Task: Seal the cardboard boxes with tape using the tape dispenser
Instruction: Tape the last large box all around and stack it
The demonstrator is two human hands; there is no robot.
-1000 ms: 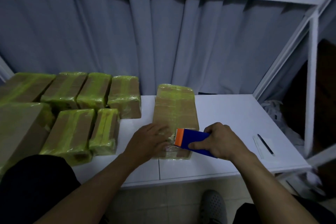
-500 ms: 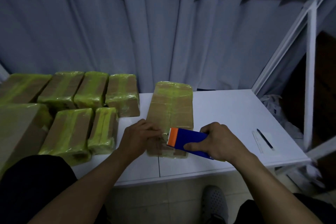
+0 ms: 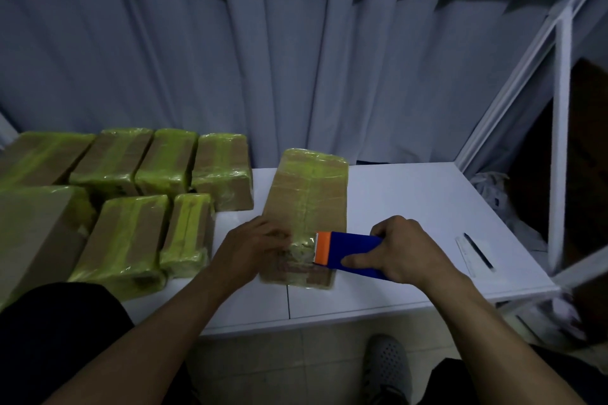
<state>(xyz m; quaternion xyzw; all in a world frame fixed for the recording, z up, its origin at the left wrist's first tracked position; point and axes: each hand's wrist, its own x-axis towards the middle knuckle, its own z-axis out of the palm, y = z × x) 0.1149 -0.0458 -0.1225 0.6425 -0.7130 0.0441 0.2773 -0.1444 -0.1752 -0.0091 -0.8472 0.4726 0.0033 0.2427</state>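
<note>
"On the white table (image 3: pixel 411 207), what lies at centre?"

"(a) A cardboard box (image 3: pixel 309 197), flat, its long side running away from the viewer. The far end is wrapped in yellow-green tape, and a strip of tape runs down the middle of its top."

"And the tool?"

"(b) The tape dispenser (image 3: pixel 352 251), blue with an orange front, lies across the box's near right edge. Its orange end touches the tape strip on the top."

"How do the hands stand?"

"(c) The right hand (image 3: pixel 404 253) grips the dispenser's body, fingers curled over its top and thumb along the near side. (d) The left hand (image 3: pixel 250 246) rests on the near left part of the box, its lightly bent fingers laid on the top, the tips just beside the dispenser's orange end."

"What else is there?"

"(e) A group of taped boxes (image 3: pixel 131 191) at the table's left, close together. (f) A pen (image 3: pixel 477 250) near the right edge, well apart from the box. (g) A grey curtain (image 3: pixel 296 59) behind, and a white frame (image 3: pixel 559 141) at right."
</note>
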